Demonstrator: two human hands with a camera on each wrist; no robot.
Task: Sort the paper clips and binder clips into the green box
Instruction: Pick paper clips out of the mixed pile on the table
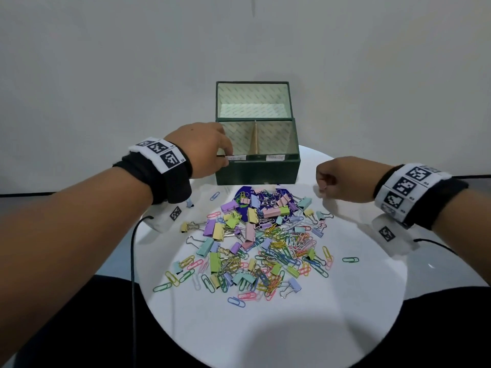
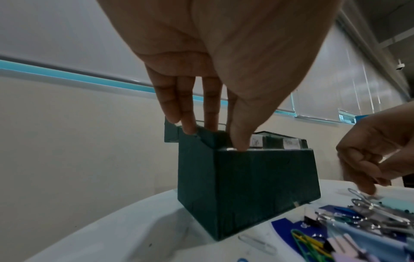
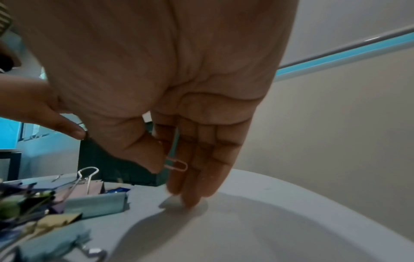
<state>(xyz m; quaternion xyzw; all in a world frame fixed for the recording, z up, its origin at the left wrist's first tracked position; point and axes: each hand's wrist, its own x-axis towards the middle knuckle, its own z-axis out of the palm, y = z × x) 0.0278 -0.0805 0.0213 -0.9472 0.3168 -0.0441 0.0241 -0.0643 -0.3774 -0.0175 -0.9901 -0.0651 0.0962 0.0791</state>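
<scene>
The green box (image 1: 257, 172) stands open at the table's far side, its lid upright and a divider (image 1: 255, 139) splitting it into two labelled compartments. My left hand (image 1: 225, 158) grips the box's front left corner; in the left wrist view the fingers (image 2: 190, 124) reach inside and the thumb presses the front rim. My right hand (image 1: 322, 183) hovers right of the box, low over the table. In the right wrist view its thumb and forefinger pinch a pink paper clip (image 3: 177, 164). A mixed pile of pastel binder clips and paper clips (image 1: 265, 243) lies in front of the box.
The round white table (image 1: 239, 328) ends in a curved edge near me. A blue printed packet (image 1: 245, 191) lies under the pile's far end. Stray clips lie apart, such as a green one (image 1: 350, 259). A black cable (image 1: 132, 261) hangs from my left wrist.
</scene>
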